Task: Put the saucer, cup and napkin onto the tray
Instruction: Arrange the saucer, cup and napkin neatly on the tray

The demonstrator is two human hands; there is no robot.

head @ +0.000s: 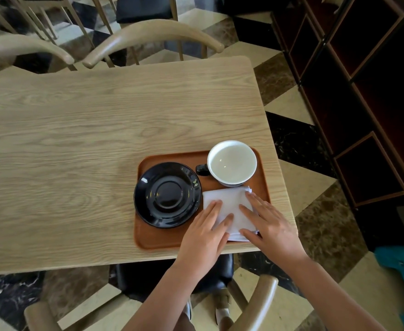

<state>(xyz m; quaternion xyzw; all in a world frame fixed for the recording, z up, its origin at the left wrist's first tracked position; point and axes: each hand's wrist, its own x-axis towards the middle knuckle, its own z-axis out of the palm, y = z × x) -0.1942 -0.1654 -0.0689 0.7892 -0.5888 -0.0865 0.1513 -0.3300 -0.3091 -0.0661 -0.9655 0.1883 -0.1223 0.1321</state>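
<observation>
A brown tray (162,238) lies near the table's front right corner. On its left half sits a black saucer (167,195). At the tray's far right stands a cup (231,162), white inside with a dark handle pointing left. A folded white napkin (227,202) lies flat on the tray's near right part, just in front of the cup. My left hand (207,235) rests flat on the napkin's near left side, fingers spread. My right hand (269,225) lies flat on its right side, fingers extended. Both hands press on the napkin without gripping it.
The light wooden table (88,144) stretches left and far from the tray. Curved wooden chair backs (148,41) stand at the far edge, and another chair (260,304) sits under me. A dark shelf unit (363,91) stands at the right.
</observation>
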